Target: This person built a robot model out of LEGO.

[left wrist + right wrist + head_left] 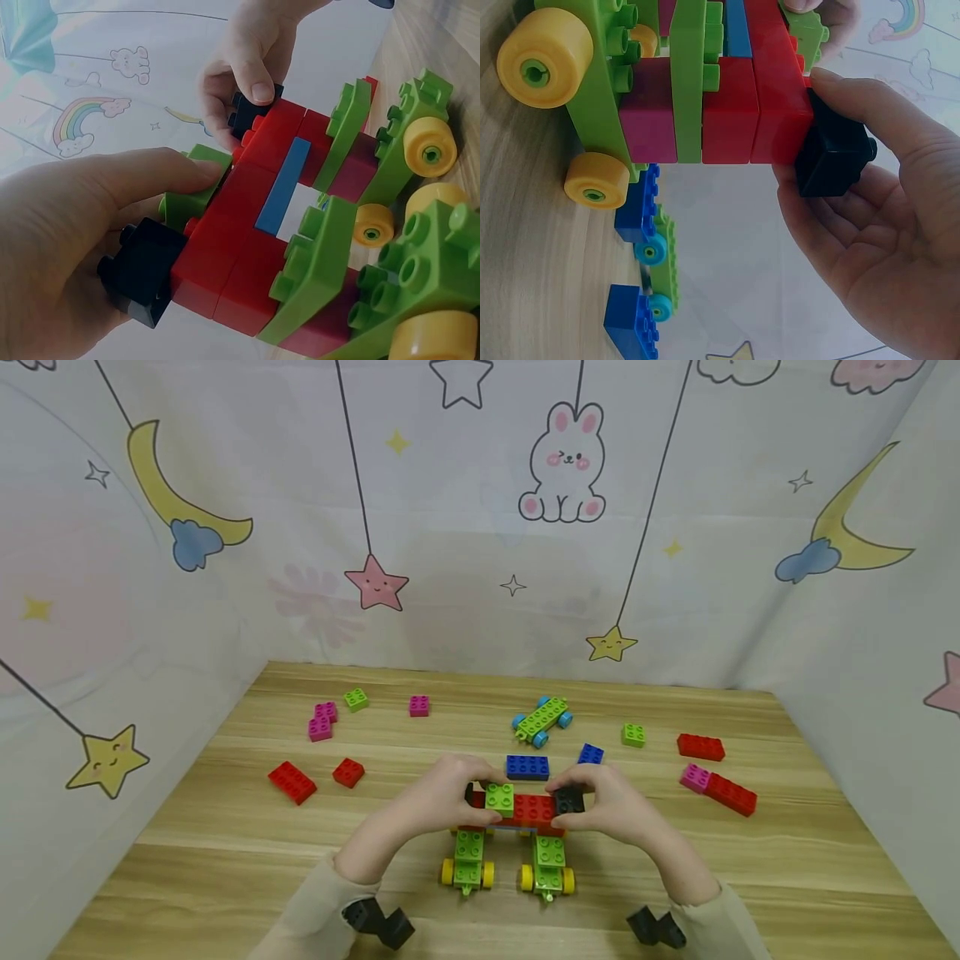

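A toy-brick structure stands on two green wheeled bases [468, 864] with yellow wheels. Across its top run red bricks [534, 808], with a blue brick [285, 187] beneath them and purple bricks [649, 120] lower down. My left hand [442, 793] pinches a light green brick [499, 800] on the red ones. Beside it, at the left end, sits a black brick [142, 262], partly hidden by that hand. At the right end my right hand [611, 802] pinches another black brick [568, 800] between thumb and fingers.
Behind the structure lie blue bricks [527, 767] and a green wheeled base with blue wheels [543, 721]. Red bricks [292, 782] and pink bricks [321, 727] lie to the left. More red bricks [701, 747] lie right, near a small green brick [633, 735]. A printed curtain [465, 543] encloses the table.
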Tool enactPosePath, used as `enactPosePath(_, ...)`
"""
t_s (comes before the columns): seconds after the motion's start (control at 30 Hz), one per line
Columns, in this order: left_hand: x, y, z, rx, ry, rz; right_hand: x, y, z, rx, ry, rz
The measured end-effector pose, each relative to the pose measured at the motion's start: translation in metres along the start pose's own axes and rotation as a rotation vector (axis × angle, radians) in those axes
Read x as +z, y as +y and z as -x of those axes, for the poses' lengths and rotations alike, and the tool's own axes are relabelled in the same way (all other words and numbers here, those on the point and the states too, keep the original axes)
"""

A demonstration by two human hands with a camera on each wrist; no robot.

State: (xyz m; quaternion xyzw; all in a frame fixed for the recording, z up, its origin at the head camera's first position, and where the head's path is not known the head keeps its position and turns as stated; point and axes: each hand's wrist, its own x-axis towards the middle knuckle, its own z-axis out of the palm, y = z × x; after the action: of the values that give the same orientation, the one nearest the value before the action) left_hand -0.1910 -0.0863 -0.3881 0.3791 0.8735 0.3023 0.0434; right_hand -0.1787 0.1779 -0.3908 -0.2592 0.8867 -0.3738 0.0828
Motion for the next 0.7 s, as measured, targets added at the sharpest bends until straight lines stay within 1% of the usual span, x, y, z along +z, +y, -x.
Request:
enactPosePath(0.3,0.0001,-0.0016,-0.0012,-0.027,-0.011,0.040,0.0002,-0.0002,-0.0002,0.000,0.002,0.022)
enactPosePath(0.47,0.0000,-0.0018,-0.0013,-0.031,-0.014,0.044,0.0008,-0.0004,-0.0002,0.012,-0.005,0.050)
enactPosePath(0.7,0.0007,-0.0021,-0.0015,-0.038,-0.018,0.042,0.0005,-0.0003,0.0002,-0.008,-0.008,0.090)
